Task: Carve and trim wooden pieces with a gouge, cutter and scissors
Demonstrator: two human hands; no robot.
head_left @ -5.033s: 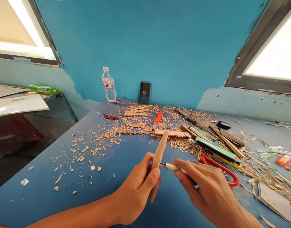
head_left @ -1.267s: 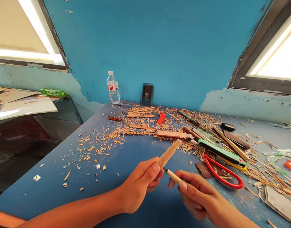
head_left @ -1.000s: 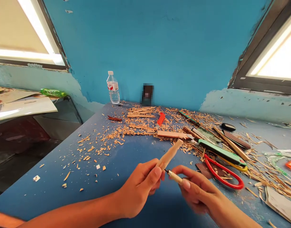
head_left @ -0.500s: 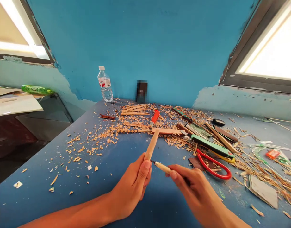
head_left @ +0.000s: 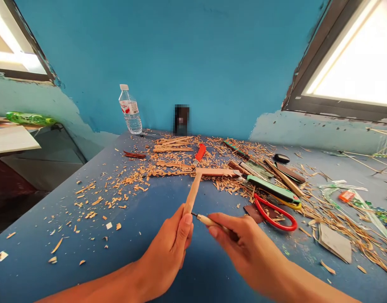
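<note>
My left hand point(head_left: 173, 240) is closed around the lower end of a flat, pale wooden stick point(head_left: 193, 191), thumb on top. The stick slants up and away, its far end overlapping a wooden strip point(head_left: 220, 172) on the table in view. My right hand point(head_left: 244, 240) grips a small carving tool point(head_left: 206, 220) with a light wooden handle and a thin dark metal shaft. Its tip points left and meets or nearly meets the stick's edge beside my left thumb; the exact contact is too small to tell.
Wood shavings point(head_left: 135, 174) litter the blue table point(head_left: 111, 248). At right lie a green-handled cutter point(head_left: 272, 188), red-handled scissors point(head_left: 275, 223) and folded sandpaper point(head_left: 335, 243). A red-handled blade point(head_left: 200, 152) lies further back. A water bottle point(head_left: 130, 111) stands by the wall.
The whole view has shifted, so things appear further left. My right hand's fingers sit closer to the tool's metal end. Both hands keep their holds.
</note>
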